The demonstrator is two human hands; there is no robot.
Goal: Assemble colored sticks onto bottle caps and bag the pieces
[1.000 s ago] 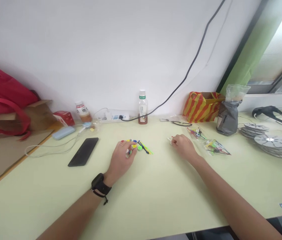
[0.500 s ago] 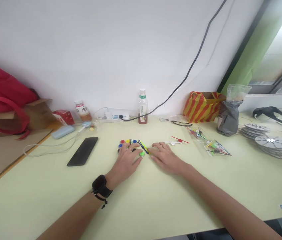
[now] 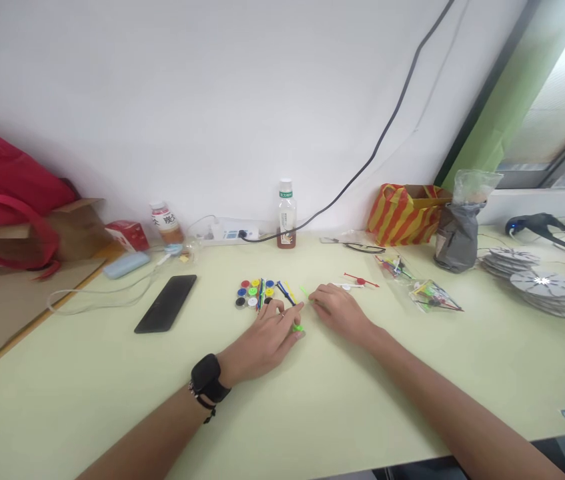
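My left hand is closed, thumb and fingers around a small bright green disc just above the table. Opposite it, my right hand pinches a thin green stick, whose tip sticks out past the fingers. Beyond my left hand lie several small round discs in red, yellow, blue, green, white and black. Thin coloured sticks lie among them, and a blue stick and a yellow stick lie just to the right. Behind my right hand rest a red arrow-like stick with a disc and a white one.
A black phone lies left. Along the wall stand a drink bottle, a power strip and a striped bag. Clear packets of coloured parts, a grey bag and stacked white discs are on the right.
My left hand has moved right and toward me with the green disc, uncovering the rows of discs. The green stick now shows at my right hand's fingertips.
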